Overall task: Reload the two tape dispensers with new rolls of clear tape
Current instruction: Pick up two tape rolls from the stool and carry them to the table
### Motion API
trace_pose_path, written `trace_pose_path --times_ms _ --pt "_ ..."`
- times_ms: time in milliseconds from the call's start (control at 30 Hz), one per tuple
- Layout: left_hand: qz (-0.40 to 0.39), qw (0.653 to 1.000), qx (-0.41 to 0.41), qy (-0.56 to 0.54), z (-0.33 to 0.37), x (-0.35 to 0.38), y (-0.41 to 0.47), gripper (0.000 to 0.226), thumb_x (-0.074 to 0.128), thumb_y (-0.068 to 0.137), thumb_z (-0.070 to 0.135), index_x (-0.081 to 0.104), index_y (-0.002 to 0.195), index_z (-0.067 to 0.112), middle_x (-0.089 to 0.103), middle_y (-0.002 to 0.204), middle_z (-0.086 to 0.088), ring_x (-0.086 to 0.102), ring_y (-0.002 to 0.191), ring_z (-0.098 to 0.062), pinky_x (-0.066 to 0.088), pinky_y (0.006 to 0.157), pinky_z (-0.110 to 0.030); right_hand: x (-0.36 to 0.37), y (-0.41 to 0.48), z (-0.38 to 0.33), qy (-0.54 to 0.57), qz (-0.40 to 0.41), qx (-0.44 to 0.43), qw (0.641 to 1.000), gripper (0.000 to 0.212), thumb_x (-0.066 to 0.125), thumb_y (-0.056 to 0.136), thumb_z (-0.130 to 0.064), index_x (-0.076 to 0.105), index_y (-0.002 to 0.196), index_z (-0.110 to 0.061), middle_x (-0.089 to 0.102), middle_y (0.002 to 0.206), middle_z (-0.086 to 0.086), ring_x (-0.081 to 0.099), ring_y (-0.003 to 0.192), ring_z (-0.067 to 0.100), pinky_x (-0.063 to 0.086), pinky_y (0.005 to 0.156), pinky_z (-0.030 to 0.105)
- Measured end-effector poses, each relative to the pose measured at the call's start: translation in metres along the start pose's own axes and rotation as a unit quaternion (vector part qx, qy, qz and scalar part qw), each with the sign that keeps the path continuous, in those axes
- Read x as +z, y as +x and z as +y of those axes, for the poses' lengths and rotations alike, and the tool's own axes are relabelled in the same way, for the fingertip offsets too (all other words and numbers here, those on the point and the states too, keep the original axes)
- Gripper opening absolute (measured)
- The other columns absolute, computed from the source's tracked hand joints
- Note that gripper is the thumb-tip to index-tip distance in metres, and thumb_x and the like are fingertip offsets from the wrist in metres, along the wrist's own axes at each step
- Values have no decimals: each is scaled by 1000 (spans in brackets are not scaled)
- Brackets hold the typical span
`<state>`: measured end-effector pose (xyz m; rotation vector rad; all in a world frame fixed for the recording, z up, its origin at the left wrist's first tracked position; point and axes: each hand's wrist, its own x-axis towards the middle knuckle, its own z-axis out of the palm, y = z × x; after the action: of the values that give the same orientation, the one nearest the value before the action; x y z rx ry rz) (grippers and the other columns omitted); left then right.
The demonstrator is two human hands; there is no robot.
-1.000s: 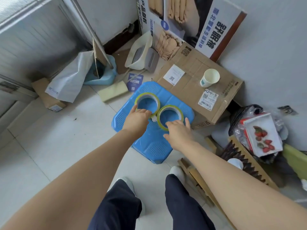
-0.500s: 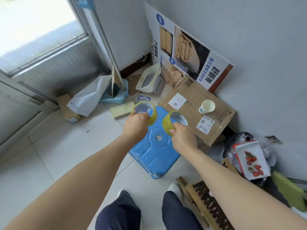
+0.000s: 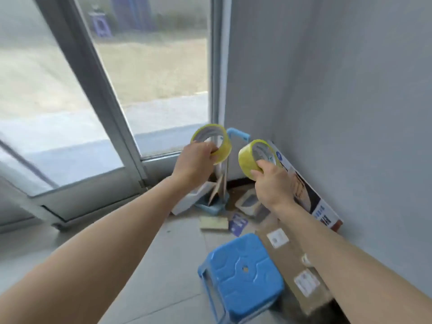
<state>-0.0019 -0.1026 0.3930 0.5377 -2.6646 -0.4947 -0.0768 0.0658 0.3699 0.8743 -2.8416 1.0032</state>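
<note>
I hold two yellowish rolls of clear tape up in the air, in front of the glass door. My left hand (image 3: 195,161) grips the left tape roll (image 3: 223,146) by its lower rim. My right hand (image 3: 272,181) grips the right tape roll (image 3: 246,160) from below, about a hand's width away from the other. Both rolls are tilted so their hollow cores face me. No tape dispenser is in view.
A blue plastic stool (image 3: 243,279) stands on the tiled floor below my hands. A flat cardboard box (image 3: 297,272) lies beside it by the grey wall. A printed poster board (image 3: 308,197), a blue dustpan (image 3: 210,206) and scraps fill the corner. A glass door (image 3: 93,108) is left.
Both hands lifted the two tape rolls off the blue stool and raised them well above it. My view swung up from the floor towards the door and wall.
</note>
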Motion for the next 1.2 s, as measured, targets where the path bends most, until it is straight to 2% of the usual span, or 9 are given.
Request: trace_pose_path --times_ms 167,333,533,667,767,867,967,1033,1200 --pt "88 995 -46 14 -20 -90 -25 16 50 88 17 65 93 12 68 89 -16 55 88 -36 39 67 -36 -11 11 -88 75 2 -121 990 12 53 89 -8 61 84 -2 63 79 19 53 77 37 37 67 37" --pt "154 978 -134 -50 -55 -150 -73 16 56 85 18 66 97 16 71 95 -8 61 90 -29 49 81 -39 3 -2 -164 138 -18 -215 967 15 53 87 -4 56 72 -5 53 63 10 45 64 29 35 61 35" --pt "238 950 -187 -76 -117 -209 -135 15 61 81 15 69 93 17 65 78 7 58 73 -10 36 61 -6 44 -26 -254 208 -89 -279 933 15 52 87 -3 56 73 -5 45 56 -2 38 54 14 30 50 18" --pt "286 919 -225 -153 -165 -251 -175 13 66 79 15 70 91 20 65 73 17 59 66 12 39 60 2 77 -44 -315 243 -151 -315 905 17 53 87 -5 55 71 -11 44 56 -6 38 54 9 30 49 15" --pt "311 901 -243 -179 -197 -276 -204 12 66 81 16 69 92 21 67 78 12 62 70 6 45 64 -4 105 -56 -356 248 -175 -332 893 12 54 89 -8 61 79 -5 53 63 6 43 60 17 31 54 26" --pt "335 884 -264 -190 -225 -299 -228 11 65 83 18 67 92 22 68 81 10 63 75 0 48 67 -9 130 -68 -395 266 -189 -347 879 12 55 89 -10 65 86 -4 63 74 17 48 63 20 32 52 22" --pt "355 872 -276 -195 -248 -318 -249 10 65 83 19 66 90 26 69 83 12 64 73 4 49 64 -6 152 -81 -430 283 -202 -359 866 12 56 90 -11 66 86 -6 66 77 17 49 63 20 34 51 16" --pt "365 864 -283 -198 -262 -328 -261 10 65 83 19 66 88 27 69 82 12 64 70 5 48 62 -5 165 -88 -449 293 -225 -363 855 13 55 90 -13 66 88 -6 66 80 16 54 67 25 38 56 22" --pt "414 823 -316 -225 -298 -352 -295 11 67 81 20 69 82 31 72 81 9 66 74 -5 50 66 -17 201 -95 -502 313 -283 -384 822 14 55 89 -12 67 88 -6 67 81 15 55 73 25 38 60 22"
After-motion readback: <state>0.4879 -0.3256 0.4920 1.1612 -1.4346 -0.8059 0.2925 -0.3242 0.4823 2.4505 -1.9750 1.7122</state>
